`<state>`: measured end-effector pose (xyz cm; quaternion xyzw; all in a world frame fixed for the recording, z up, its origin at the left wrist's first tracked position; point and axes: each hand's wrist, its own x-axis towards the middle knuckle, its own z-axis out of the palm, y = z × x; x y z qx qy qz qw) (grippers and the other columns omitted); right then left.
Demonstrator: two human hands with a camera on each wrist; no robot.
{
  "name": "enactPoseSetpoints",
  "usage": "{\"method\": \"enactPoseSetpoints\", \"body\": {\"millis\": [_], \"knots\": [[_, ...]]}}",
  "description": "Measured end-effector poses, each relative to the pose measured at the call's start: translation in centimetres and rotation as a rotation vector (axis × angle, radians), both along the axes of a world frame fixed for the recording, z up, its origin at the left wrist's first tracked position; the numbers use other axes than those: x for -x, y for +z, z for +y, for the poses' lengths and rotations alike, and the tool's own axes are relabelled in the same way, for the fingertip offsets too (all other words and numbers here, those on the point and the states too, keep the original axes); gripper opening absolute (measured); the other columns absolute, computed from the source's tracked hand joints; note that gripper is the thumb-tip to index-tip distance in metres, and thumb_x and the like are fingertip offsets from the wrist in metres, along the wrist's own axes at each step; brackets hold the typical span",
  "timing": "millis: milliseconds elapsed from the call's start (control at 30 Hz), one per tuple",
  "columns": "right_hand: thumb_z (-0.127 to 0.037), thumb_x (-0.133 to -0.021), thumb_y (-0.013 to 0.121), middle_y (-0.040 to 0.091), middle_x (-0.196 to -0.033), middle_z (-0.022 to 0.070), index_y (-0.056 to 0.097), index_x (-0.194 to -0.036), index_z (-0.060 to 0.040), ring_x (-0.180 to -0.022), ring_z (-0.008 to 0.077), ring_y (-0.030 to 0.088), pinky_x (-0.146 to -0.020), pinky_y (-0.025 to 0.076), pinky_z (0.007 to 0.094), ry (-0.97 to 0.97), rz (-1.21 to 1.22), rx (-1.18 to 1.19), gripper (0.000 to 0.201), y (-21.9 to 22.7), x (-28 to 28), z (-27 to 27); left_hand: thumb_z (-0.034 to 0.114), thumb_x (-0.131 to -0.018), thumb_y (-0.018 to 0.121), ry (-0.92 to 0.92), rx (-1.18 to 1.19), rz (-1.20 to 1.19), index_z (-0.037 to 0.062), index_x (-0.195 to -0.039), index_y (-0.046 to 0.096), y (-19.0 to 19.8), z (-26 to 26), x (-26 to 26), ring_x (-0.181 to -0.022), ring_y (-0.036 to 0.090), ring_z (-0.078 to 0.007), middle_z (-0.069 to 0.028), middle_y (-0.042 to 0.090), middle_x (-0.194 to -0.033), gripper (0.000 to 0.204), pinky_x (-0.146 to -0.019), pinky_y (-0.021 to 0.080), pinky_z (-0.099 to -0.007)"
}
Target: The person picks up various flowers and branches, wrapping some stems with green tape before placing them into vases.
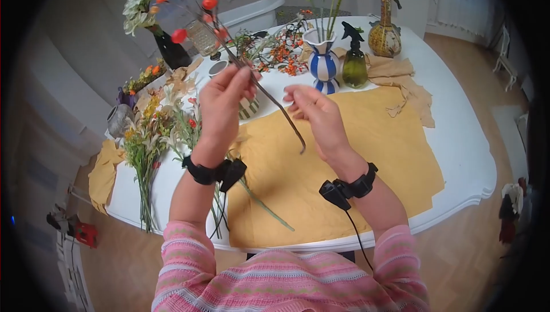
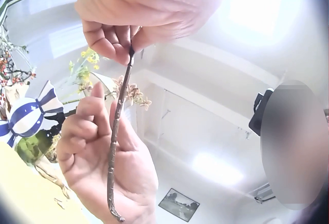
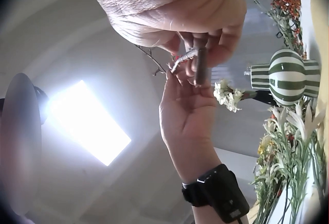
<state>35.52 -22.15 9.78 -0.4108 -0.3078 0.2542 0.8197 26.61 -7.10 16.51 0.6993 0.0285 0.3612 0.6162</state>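
My left hand [image 1: 223, 103] pinches a thin brown branch [image 1: 283, 111] between thumb and fingers, above the table. Round orange-red blossoms or pods [image 1: 209, 3] sit along its upper twigs, and the bare lower end slants down to the right with a small hooked tip. To the right of the stem, my right hand [image 1: 321, 120] is raised with its fingers loosely bent and nothing gripped. The left wrist view has the stem [image 2: 117, 126] crossing in front of the right palm [image 2: 131, 170]. A green-and-white striped vase [image 3: 288, 77] stands behind my left hand.
Yellow-brown paper [image 1: 366, 169] covers much of the white table [image 1: 464, 140]. Cut flower stems [image 1: 146, 180] lie at the left. Behind are a blue-and-white vase [image 1: 325, 66], a green spray bottle [image 1: 354, 68], red-berried sprigs [image 1: 283, 54] and a dark vase [image 1: 172, 51] with white flowers.
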Motion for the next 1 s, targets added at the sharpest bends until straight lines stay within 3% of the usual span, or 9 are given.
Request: {"method": "enactPoseSetpoints", "body": {"millis": [33, 133, 200, 367, 600, 767, 933, 1000], "knots": [[-0.018, -0.097, 0.053, 0.062, -0.094, 0.0002, 0.063, -0.109, -0.0010, -0.085, 0.0057, 0.054, -0.076, 0.043, 0.0211, -0.159, -0.067, -0.035, 0.023, 0.4, -0.3, -0.4, 0.013, -0.094, 0.059, 0.005, -0.002, -0.035, -0.0032, -0.101, 0.065, 0.8, 0.5, -0.9, -0.068, 0.057, -0.0083, -0.0066, 0.067, -0.086, 0.019, -0.062, 0.044, -0.0215], [-0.013, -0.095, 0.056, 0.061, -0.099, -0.0007, 0.063, -0.108, -0.0012, -0.094, 0.0061, 0.053, -0.083, 0.042, 0.0216, -0.358, -0.053, -0.226, 0.019, 1.2, -0.4, -1.6, 0.013, -0.094, 0.059, -0.027, -0.045, -0.103, -0.0036, -0.108, 0.062, 3.8, 2.2, -4.1, -0.072, 0.057, -0.0085, -0.0072, 0.066, -0.090, 0.022, -0.068, 0.047, -0.0210], [-0.009, -0.095, 0.056, 0.060, -0.100, -0.0002, 0.064, -0.106, -0.0018, -0.093, 0.0069, 0.055, -0.083, 0.043, 0.0214, -0.390, -0.065, -0.244, 0.016, 1.5, 0.2, -2.4, 0.013, -0.093, 0.060, 0.009, -0.073, -0.132, -0.0037, -0.107, 0.062, 5.5, 3.0, -6.8, -0.073, 0.058, -0.0091, -0.0081, 0.067, -0.090, 0.022, -0.069, 0.049, -0.0217], [-0.004, -0.093, 0.056, 0.060, -0.097, 0.0034, 0.064, -0.104, 0.0009, -0.088, 0.0080, 0.058, -0.078, 0.047, 0.0222, -0.167, -0.269, -0.280, 0.014, 1.6, 2.9, -2.7, 0.012, -0.092, 0.061, 0.110, -0.193, -0.226, -0.0055, -0.100, 0.064, 7.5, 3.8, -13.8, -0.073, 0.063, -0.0120, -0.0109, 0.069, -0.092, 0.019, -0.068, 0.054, -0.0243], [-0.005, -0.093, 0.055, 0.062, -0.096, 0.0044, 0.063, -0.105, 0.0022, -0.085, 0.0088, 0.060, -0.077, 0.049, 0.0239, -0.008, -0.237, -0.248, 0.016, 1.9, 4.0, -3.3, 0.008, -0.093, 0.058, 0.178, -0.275, -0.335, -0.0066, -0.096, 0.066, 6.5, 4.0, -21.5, -0.065, 0.066, -0.0126, -0.0092, 0.069, -0.081, 0.017, -0.059, 0.055, -0.0243], [-0.006, -0.094, 0.054, 0.064, -0.090, 0.0024, 0.063, -0.107, 0.0020, -0.080, 0.0063, 0.058, -0.073, 0.048, 0.0221, 0.047, -0.235, -0.203, 0.018, 2.1, 3.8, -3.7, 0.011, -0.090, 0.061, 0.356, -0.420, -0.101, -0.0059, -0.092, 0.067, 3.6, 3.1, -23.4, -0.063, 0.067, -0.0125, -0.0089, 0.070, -0.074, 0.018, -0.059, 0.053, -0.0262], [-0.007, -0.095, 0.055, 0.063, -0.089, 0.0015, 0.063, -0.109, 0.0017, -0.078, 0.0046, 0.057, -0.070, 0.047, 0.0208, 0.072, -0.258, -0.178, 0.018, 2.2, 3.7, -3.8, 0.015, -0.087, 0.061, 0.341, -0.441, 0.030, -0.0033, -0.088, 0.069, -0.3, 4.8, -25.5, -0.061, 0.067, -0.0151, -0.0097, 0.069, -0.068, 0.020, -0.059, 0.052, -0.0292], [-0.006, -0.094, 0.055, 0.063, -0.088, 0.0015, 0.063, -0.109, 0.0019, -0.079, 0.0047, 0.057, -0.070, 0.047, 0.0207, 0.094, -0.238, -0.196, 0.018, 1.9, 3.6, -3.5, 0.015, -0.086, 0.062, 0.316, -0.517, 0.206, -0.0037, -0.084, 0.069, -1.0, 5.1, -25.7, -0.060, 0.067, -0.0156, -0.0097, 0.068, -0.067, 0.020, -0.059, 0.051, -0.0303]]}}
